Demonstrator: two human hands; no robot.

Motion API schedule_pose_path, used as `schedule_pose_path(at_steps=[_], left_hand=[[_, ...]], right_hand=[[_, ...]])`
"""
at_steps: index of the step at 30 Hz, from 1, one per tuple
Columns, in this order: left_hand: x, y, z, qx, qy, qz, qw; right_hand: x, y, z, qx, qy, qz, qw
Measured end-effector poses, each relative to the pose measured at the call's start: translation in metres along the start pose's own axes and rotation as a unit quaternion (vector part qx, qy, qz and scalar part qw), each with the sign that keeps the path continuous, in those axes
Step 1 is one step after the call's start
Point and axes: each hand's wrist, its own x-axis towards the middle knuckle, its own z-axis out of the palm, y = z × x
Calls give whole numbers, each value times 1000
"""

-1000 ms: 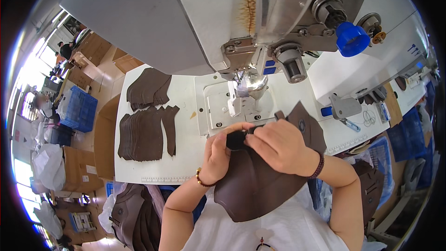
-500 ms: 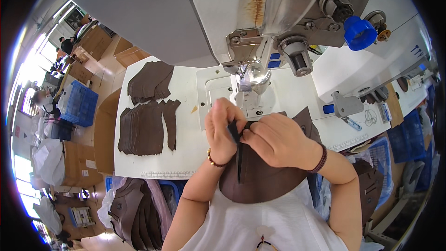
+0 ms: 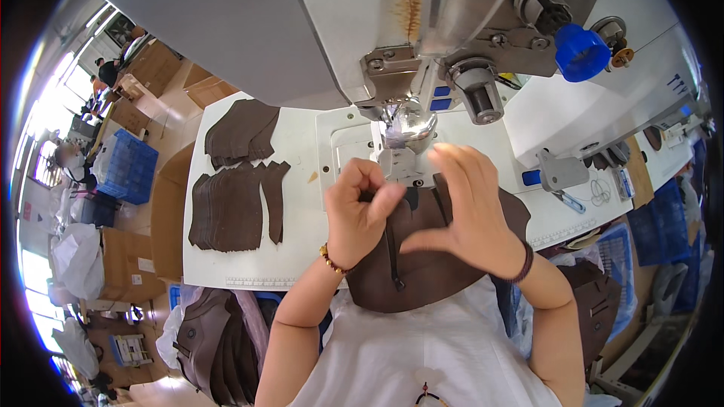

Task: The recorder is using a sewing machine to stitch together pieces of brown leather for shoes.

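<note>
My left hand [image 3: 357, 211] is closed, its fingers curled and the thumb across to the right. From beneath it a narrow black strap [image 3: 391, 256] runs toward me, its upper part hidden by the hand. Below lies a curved dark brown leather-like panel [image 3: 434, 283], reaching over the table's front edge toward my white shirt. My right hand [image 3: 475, 215] hovers over the panel's right part with fingers stretched and thumb apart, holding nothing. Just beyond my hands is the sewing machine's needle area [image 3: 403, 128].
Stacked brown cut pieces [image 3: 226, 211] lie on the white table's [image 3: 302, 256] left side, with another stack [image 3: 240, 132] behind. The machine head [image 3: 226, 22] overhangs. Tweezers-like blue-handled tool [image 3: 572, 202] rests at right. Brown panels [image 3: 215, 339] hang below left; cardboard boxes [image 3: 124, 264] stand farther left.
My hands have come apart: the right hand has let go and opened, moving right. The strap's near end has shifted and now lies along the panel.
</note>
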Motion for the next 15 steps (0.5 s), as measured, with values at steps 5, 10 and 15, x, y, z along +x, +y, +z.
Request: schedule_pose_path(at_steps=[5,10,15], left_hand=[[-15,-10,-20,-36,-154,-88,983],[-23,-24,-35,-101,-230,-143,957],[-13,-21,-49,61,-337,-166,925]], right_hand=[[-16,36,20,155,-326,88,929],[-18,35,22,156,-250,28,955],[-12,40,26,201,-226,11,953]])
